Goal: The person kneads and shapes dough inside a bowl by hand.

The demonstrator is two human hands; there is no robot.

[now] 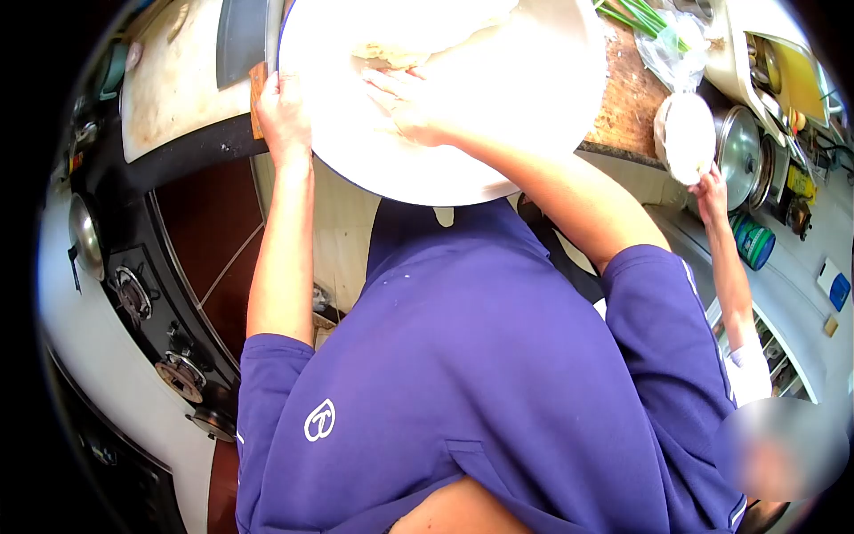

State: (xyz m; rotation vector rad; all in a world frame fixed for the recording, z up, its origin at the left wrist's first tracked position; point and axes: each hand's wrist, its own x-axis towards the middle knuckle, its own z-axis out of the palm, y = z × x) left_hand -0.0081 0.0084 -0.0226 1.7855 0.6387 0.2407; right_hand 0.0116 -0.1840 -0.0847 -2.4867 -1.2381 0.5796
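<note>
A large white basin (498, 133) with a blue rim fills the top centre of the view, its inside very bright. Pale dough (427, 27) lies in it, its edges washed out by glare. My left hand (285, 114) grips the basin's rim at the left side, beside a wooden handle (258, 93). Inside the basin, my right hand (405, 105) lies with spread fingers just below the dough, its fingertips close to or touching the dough's lower edge.
Another person's hand (709, 194) at the right holds a white round bowl (685, 138). Green onions (645, 20) lie near a plastic bag (672, 58). A cutting board (182, 89), a dark blade (242, 44) and a stove (147, 294) are at the left.
</note>
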